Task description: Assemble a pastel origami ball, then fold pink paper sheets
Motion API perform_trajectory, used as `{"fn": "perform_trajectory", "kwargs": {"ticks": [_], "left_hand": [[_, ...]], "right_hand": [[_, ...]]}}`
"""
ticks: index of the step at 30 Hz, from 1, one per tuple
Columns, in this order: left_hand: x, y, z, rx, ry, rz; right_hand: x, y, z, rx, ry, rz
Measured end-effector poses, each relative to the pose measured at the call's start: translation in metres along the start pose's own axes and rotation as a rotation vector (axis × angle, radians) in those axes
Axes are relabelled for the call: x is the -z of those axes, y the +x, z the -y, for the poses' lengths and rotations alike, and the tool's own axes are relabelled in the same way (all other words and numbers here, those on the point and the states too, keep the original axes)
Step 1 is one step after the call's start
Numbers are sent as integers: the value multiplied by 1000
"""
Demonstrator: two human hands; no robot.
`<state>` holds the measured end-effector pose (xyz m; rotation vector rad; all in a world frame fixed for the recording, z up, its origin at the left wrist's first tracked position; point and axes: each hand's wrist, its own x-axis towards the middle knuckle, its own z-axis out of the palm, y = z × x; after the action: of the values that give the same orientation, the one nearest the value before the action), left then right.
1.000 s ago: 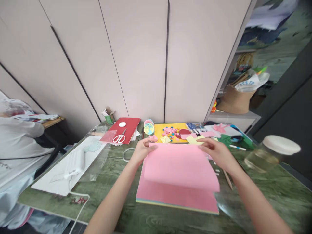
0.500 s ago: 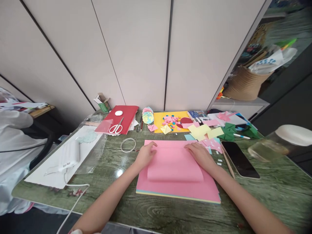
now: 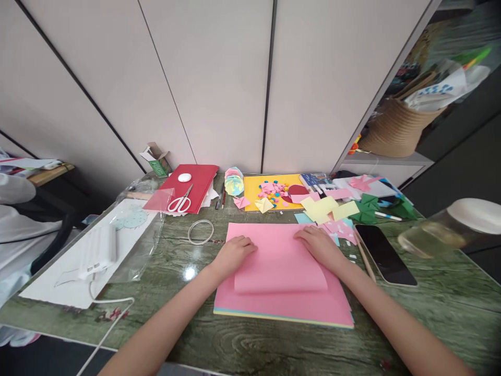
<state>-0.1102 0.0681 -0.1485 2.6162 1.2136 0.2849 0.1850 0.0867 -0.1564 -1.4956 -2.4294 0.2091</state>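
Note:
A pink paper sheet (image 3: 279,263) lies folded over on top of a stack of coloured paper (image 3: 282,308) on the green table (image 3: 430,318). My left hand (image 3: 234,253) rests on the sheet's left side with fingers curled down on it. My right hand (image 3: 319,244) presses flat on the sheet's right side, fingers stretched along the paper. The fold's rounded edge faces me, between my forearms.
A black phone (image 3: 382,254) and a thin wooden stick (image 3: 364,258) lie right of the stack. A glass jar (image 3: 450,227) stands far right. Paper scraps (image 3: 332,209), a yellow sheet (image 3: 274,192), scissors (image 3: 178,201) on a red folder and a white ring (image 3: 200,231) lie behind. Another person's sleeve (image 3: 11,209) is at left.
The pink sheet, held lifted a second ago, has been brought down and folded onto the stack. Both hands moved down with it and now press on it. The view has tilted down.

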Motion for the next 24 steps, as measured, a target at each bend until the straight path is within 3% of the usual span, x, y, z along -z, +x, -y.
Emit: {"fn": "perform_trajectory", "kwargs": {"ticks": [6, 10, 12, 14, 17, 20, 24], "left_hand": [[5, -13, -15, 2, 51, -17], [1, -26, -25, 52, 92, 12], [-1, -30, -29, 72, 116, 58], [-2, -32, -34, 91, 134, 110], [2, -30, -42, 127, 153, 204], [7, -25, -49, 172, 179, 304], [12, -18, -56, 192, 195, 354]], "right_hand": [[31, -4, 12, -212, 39, -180], [51, -34, 66, -324, 77, -245], [49, -55, 107, -410, 274, -70], [40, -74, 146, -401, 596, 180], [18, -93, 184, -434, 1031, 514], [0, -100, 193, -505, 1237, 625], [-11, -108, 181, -546, 1287, 653]]}}
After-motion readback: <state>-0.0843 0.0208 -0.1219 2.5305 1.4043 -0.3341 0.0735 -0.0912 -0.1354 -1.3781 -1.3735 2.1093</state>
